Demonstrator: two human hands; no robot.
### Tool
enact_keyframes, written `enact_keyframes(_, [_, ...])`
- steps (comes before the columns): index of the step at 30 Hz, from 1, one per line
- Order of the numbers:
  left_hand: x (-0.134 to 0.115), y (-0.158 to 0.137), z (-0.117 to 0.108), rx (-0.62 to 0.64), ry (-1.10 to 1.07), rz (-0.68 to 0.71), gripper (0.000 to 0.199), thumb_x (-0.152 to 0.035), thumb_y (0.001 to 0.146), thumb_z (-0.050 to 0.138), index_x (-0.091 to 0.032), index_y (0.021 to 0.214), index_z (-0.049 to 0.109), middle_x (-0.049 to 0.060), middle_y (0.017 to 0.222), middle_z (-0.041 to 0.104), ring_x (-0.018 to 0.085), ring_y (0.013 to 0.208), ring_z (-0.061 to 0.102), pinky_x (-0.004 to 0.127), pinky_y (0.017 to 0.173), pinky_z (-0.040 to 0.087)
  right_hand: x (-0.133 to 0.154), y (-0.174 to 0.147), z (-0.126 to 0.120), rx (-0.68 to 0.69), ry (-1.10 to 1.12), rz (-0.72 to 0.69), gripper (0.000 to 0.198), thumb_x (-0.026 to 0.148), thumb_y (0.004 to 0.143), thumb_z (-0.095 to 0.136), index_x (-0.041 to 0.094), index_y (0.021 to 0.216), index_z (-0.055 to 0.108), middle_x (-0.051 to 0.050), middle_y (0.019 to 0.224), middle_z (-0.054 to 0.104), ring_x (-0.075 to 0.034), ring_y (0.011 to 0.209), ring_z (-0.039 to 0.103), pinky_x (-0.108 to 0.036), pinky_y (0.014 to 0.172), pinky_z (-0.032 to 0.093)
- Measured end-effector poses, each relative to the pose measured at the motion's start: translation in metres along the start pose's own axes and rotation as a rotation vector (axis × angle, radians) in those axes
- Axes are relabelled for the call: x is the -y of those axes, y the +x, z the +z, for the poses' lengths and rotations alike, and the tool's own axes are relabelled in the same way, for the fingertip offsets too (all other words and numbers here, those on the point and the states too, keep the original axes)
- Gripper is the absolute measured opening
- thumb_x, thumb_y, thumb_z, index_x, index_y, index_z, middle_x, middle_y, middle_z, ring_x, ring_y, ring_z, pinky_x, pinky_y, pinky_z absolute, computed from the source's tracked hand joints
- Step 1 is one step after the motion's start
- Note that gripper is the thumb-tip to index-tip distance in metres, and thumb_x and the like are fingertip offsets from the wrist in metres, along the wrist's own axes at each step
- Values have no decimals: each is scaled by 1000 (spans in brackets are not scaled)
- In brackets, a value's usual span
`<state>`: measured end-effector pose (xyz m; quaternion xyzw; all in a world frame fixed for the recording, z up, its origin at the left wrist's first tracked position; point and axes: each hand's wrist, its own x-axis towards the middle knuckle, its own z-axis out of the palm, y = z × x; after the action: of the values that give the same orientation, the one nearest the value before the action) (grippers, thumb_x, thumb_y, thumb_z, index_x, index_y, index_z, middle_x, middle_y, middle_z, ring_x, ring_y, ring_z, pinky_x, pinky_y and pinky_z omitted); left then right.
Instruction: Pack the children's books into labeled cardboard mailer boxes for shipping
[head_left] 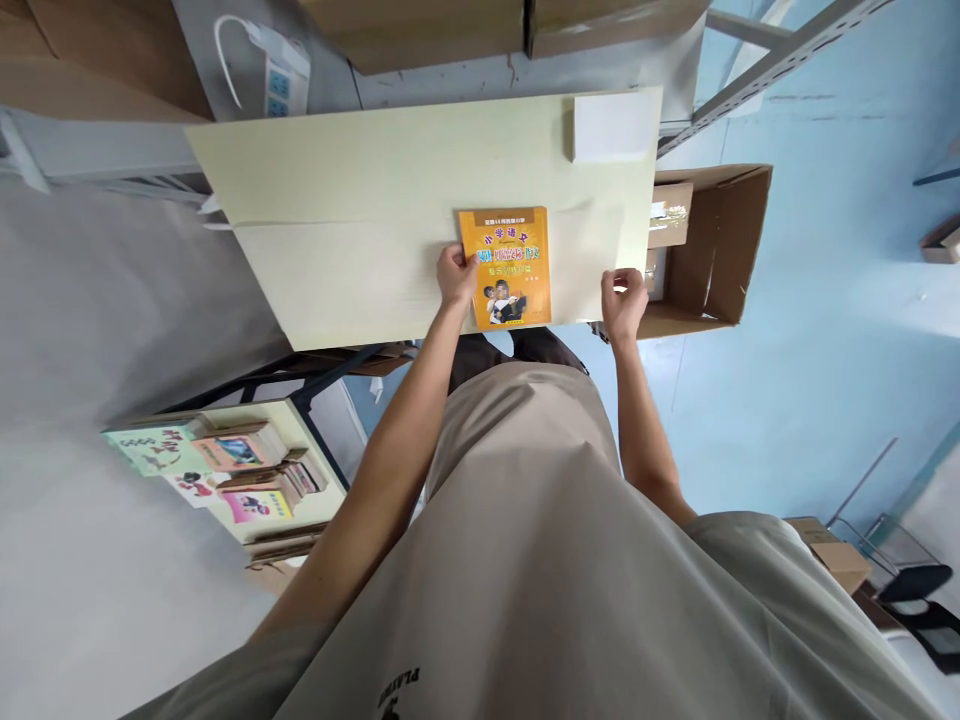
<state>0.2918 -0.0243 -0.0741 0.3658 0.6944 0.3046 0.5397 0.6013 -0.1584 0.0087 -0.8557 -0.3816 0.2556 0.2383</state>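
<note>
An orange book (517,285) with Chinese lettering and pictured children on its cover lies on the pale tabletop (360,190), near the front edge. My left hand (456,276) is closed on the book's left edge, its fingertips at the cover. To the right, at the table's front right corner, my right hand (624,300) has thumb and forefinger pinched together. Whatever is between those fingers is too small or hidden to make out. A faint, pale, thin sheet (589,245) seems to lie between the book and my right hand.
A white stack of paper or cards (613,128) sits at the back right. An open cardboard box (712,250) stands beyond the right edge. Behind the table are a power strip (279,85) and large cartons (435,35). A lower table (311,430) with several books is at left.
</note>
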Motion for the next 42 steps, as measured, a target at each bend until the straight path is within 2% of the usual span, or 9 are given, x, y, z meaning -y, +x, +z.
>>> enact_keyframes(4, [-1, -3, -12, 73, 60, 60, 30, -46, 96, 94, -23, 109, 79, 11, 117, 88, 32, 121, 84, 45, 112, 68, 52, -21, 4, 124, 100, -164, 37, 57, 123, 56, 26, 108, 69, -11, 121, 74, -25, 102, 80, -42, 94, 70])
enact_keyframes(9, [-6, -18, -23, 53, 341, -16, 38, -54, 105, 86, -21, 123, 79, 17, 129, 84, 36, 132, 81, 53, 126, 63, 105, -36, 64, 388, 156, -269, 35, 56, 122, 61, 26, 106, 70, -11, 124, 73, -24, 99, 77, -44, 98, 71])
enact_keyframes(13, [-8, -43, -21, 67, 425, -15, 32, -53, 117, 70, -21, 118, 76, 18, 124, 80, 36, 139, 76, 53, 128, 59, 115, -37, 125, 467, 24, -234, 24, 44, 120, 66, 27, 103, 69, -12, 132, 74, -27, 110, 77, -48, 108, 71])
enact_keyframes(17, [-5, -57, -12, 22, 421, 11, 32, -45, 108, 87, -20, 124, 73, 17, 127, 76, 37, 144, 72, 50, 127, 58, 108, -35, 151, 483, -44, -224, 15, 34, 117, 65, 25, 110, 74, -15, 140, 77, -31, 123, 78, -50, 114, 70])
enact_keyframes(23, [0, -62, 1, -45, 450, 62, 51, -25, 95, 96, -23, 135, 65, 17, 140, 69, 41, 152, 65, 60, 135, 53, 83, -20, 115, 658, 120, -320, 33, 29, 111, 63, 22, 140, 78, -18, 153, 78, -30, 127, 83, -48, 117, 70])
enact_keyframes(28, [1, -68, 3, -46, 453, 89, 57, -17, 92, 94, -24, 138, 61, 19, 149, 65, 43, 154, 62, 66, 138, 48, 53, 16, 71, 407, 136, -138, 44, 40, 108, 66, 20, 147, 72, -23, 153, 79, -33, 124, 83, -54, 111, 71])
enact_keyframes(33, [2, -66, 3, -47, 399, 94, 51, -21, 95, 92, -26, 136, 61, 18, 147, 66, 42, 151, 64, 65, 137, 51, 53, 36, 79, 399, 103, 77, 29, 47, 103, 77, 22, 118, 72, -15, 120, 85, -32, 112, 81, -57, 113, 67])
enact_keyframes(37, [-3, -65, 1, -46, 389, 78, 51, -25, 100, 89, -25, 143, 62, 20, 150, 67, 43, 152, 66, 67, 138, 50, 71, 37, 92, 434, 102, 122, 28, 47, 106, 76, 26, 91, 63, -6, 93, 74, -26, 96, 73, -48, 97, 66])
enact_keyframes(42, [-36, -95, -3, 66, 518, 203, 54, -42, 113, 77, -22, 160, 60, 26, 164, 65, 45, 162, 61, 65, 140, 48, 90, 36, 83, 406, 67, 78, 31, 40, 103, 79, 27, 85, 58, 0, 89, 67, -20, 85, 65, -40, 86, 58])
